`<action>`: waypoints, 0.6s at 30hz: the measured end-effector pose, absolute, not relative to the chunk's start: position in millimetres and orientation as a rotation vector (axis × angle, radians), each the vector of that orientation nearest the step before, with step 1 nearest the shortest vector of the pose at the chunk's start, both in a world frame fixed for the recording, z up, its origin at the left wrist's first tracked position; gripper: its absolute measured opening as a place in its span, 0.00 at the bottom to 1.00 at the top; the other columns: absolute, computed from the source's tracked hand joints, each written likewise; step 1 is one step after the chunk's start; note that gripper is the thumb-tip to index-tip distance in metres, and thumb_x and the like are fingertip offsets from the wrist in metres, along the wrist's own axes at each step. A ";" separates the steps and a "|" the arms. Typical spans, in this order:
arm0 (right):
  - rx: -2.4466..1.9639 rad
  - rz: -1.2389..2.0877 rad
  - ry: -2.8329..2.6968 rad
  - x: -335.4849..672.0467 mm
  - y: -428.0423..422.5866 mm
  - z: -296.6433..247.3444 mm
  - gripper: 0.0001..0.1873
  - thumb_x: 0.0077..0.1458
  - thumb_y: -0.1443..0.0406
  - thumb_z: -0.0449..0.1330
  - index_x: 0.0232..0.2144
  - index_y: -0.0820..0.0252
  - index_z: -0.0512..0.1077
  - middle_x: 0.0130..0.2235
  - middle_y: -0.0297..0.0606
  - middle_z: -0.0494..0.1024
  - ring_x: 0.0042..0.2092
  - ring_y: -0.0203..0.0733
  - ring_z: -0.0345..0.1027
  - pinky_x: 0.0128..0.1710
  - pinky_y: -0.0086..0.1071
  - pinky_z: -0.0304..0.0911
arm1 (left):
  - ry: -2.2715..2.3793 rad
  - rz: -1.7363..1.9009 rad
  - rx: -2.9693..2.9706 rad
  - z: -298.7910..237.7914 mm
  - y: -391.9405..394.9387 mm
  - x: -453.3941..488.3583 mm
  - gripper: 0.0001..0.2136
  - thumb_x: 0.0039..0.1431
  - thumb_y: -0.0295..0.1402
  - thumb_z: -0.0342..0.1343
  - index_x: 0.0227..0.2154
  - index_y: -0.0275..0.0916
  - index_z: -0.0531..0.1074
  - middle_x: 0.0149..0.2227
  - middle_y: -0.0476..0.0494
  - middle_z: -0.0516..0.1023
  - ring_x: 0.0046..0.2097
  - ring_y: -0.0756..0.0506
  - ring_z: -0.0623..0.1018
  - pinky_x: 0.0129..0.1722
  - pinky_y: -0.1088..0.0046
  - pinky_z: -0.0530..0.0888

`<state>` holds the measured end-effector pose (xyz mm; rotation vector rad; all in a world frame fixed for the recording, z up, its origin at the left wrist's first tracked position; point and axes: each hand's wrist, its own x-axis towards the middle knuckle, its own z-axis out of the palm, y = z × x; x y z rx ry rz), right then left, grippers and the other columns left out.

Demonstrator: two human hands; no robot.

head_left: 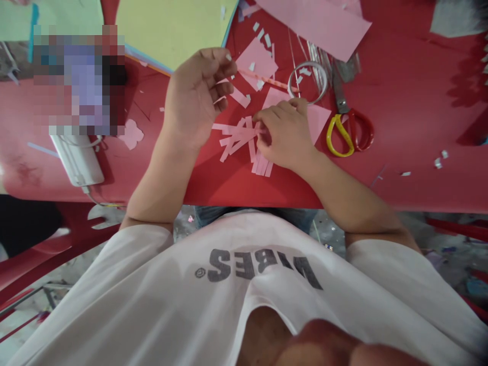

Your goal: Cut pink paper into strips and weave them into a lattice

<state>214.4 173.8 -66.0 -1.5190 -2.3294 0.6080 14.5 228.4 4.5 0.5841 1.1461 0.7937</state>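
My left hand is raised over the table with its fingers curled. A thin stick with pink wrapping runs from its fingertips towards the right; the exact grip is partly hidden. Lower and to the right, my right hand pinches the end of a pink paper strip between thumb and finger. More cut pink strips lie fanned out beneath it. Just beyond my right hand is a roll of clear tape, near a square of pink paper.
Scissors with yellow and red handles lie right of my right hand. Yellow sheets and pink sheets are at the back of the red table. A white power bank with a cable sits left. Paper scraps are scattered about.
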 end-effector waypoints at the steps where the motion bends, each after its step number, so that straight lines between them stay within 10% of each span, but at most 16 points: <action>1: -1.517 0.608 -2.332 214.4 174.0 -66.2 0.19 0.64 0.62 0.57 0.57 0.44 0.72 0.53 0.42 0.82 0.61 0.66 0.70 0.69 0.69 0.49 | 1.148 0.799 0.595 3.3 228.6 14.4 0.16 0.58 0.51 0.60 0.46 0.54 0.77 0.37 0.46 0.82 0.48 0.37 0.81 0.43 0.57 0.75; 11: -1.434 0.637 -2.278 216.1 177.3 -64.9 0.23 0.58 0.68 0.59 0.55 0.45 0.67 0.44 0.36 0.83 0.51 0.59 0.74 0.64 0.60 0.58 | 0.914 1.105 0.752 -4.8 216.8 5.8 0.07 0.60 0.34 0.57 0.38 0.40 0.78 0.41 0.45 0.78 0.36 0.49 0.73 0.33 0.69 0.61; 18: -1.355 0.736 -2.283 225.2 179.9 -58.7 0.19 0.59 0.64 0.60 0.52 0.45 0.68 0.44 0.36 0.82 0.50 0.57 0.75 0.63 0.63 0.61 | 0.987 1.102 0.869 -24.0 222.2 6.5 0.07 0.57 0.39 0.58 0.34 0.52 0.82 0.41 0.46 0.81 0.37 0.43 0.74 0.34 0.63 0.61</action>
